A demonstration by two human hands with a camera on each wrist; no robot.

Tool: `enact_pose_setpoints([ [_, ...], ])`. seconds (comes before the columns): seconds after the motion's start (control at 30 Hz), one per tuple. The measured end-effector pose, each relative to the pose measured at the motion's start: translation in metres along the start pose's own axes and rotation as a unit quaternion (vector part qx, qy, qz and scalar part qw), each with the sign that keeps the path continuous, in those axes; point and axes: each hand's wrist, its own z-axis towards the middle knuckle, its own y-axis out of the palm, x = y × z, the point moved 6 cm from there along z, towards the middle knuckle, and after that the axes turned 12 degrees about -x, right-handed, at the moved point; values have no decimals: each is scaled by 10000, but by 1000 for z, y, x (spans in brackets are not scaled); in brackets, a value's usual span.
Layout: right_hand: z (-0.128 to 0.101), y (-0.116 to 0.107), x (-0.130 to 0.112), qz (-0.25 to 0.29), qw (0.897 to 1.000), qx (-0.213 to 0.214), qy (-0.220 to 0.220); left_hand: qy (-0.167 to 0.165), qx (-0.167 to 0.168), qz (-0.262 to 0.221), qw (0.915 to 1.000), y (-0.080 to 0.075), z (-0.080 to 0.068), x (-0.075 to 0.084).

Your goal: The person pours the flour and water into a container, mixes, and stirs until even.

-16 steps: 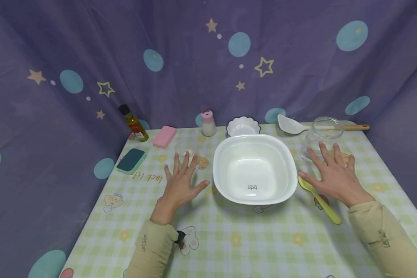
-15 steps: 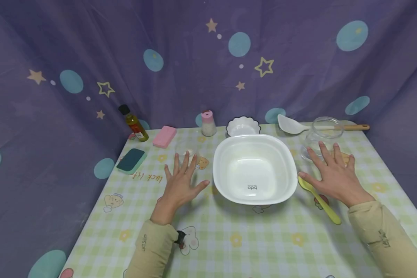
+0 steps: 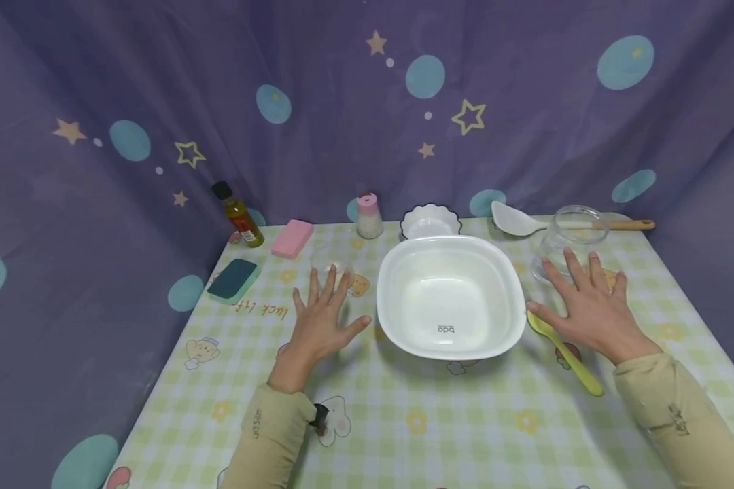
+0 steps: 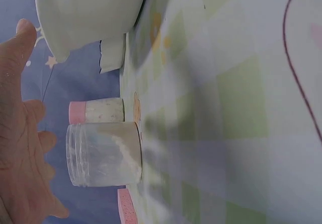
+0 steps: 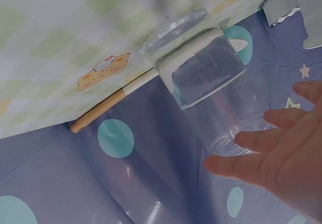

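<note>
1. A purple curtain (image 3: 342,102) with stars and teal dots hangs behind and around a worktop (image 3: 404,421) in green-and-yellow check; that's the setting.
2. Dead centre sits the big white bowl (image 3: 451,295), upright, nothing in it that shows; both hands flank it.
3. Left hand (image 3: 321,322) lies flat on the worktop just left of the bowl, fingers spread wide and straight, holding nothing; its fingertips point at a small clear jar (image 4: 104,153) with a pale powder inside, near but apart from it.
4. Right hand (image 3: 587,309) is flat too, fingers fanned out, nothing gripped; the thumb lies close by the bowl of the yellow spoon (image 3: 564,352), which lies between this hand and the white bowl.
5. Just beyond the right fingertips stands a clear glass jar (image 3: 571,238); touching or not, I cannot tell.
6. Back row now: oil bottle (image 3: 238,214) far left, pink sponge (image 3: 292,238), teal sponge (image 3: 234,280) nearer, pink-capped shaker (image 3: 370,215), small scalloped dish (image 3: 431,222), white ladle (image 3: 516,222) with a wooden handle.
</note>
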Motion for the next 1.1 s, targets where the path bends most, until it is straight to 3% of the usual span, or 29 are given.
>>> enact_pose_setpoints([
  [0.37, -2, 2, 0, 53, 10000, 37, -17, -44, -16, -73, 10000, 2, 0, -3],
  [0.7, -8, 7, -13, 178, 9991, -85, -388, -581, 282, -515, 9966, -1, 13, -41],
  [0.93, -6, 12, -26, 595, 9958, -158, -684, -984, 498, -1506, 9824, 1, 30, -61],
  [1.1, -6, 19, -34, 1088, 9902, -264, -829, -1116, 709, -2469, 9600, 9, 43, -70],
])
